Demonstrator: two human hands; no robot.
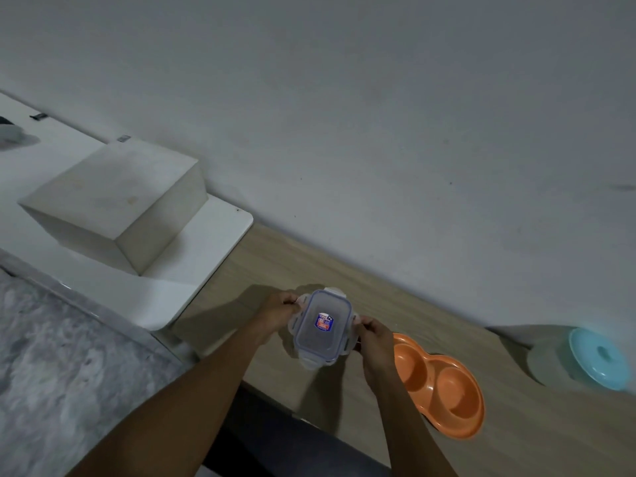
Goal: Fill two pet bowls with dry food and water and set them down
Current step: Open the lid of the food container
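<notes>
Here, both hands (280,313) on lidded container (323,327).

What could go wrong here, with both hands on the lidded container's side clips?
1. The container is held above the wooden surface by the left hand and right hand; if a clip pops suddenly, it could tip and spill whatever it holds.
2. The orange double bowl lies close beside the right hand, so a jerk might knock it.
</notes>
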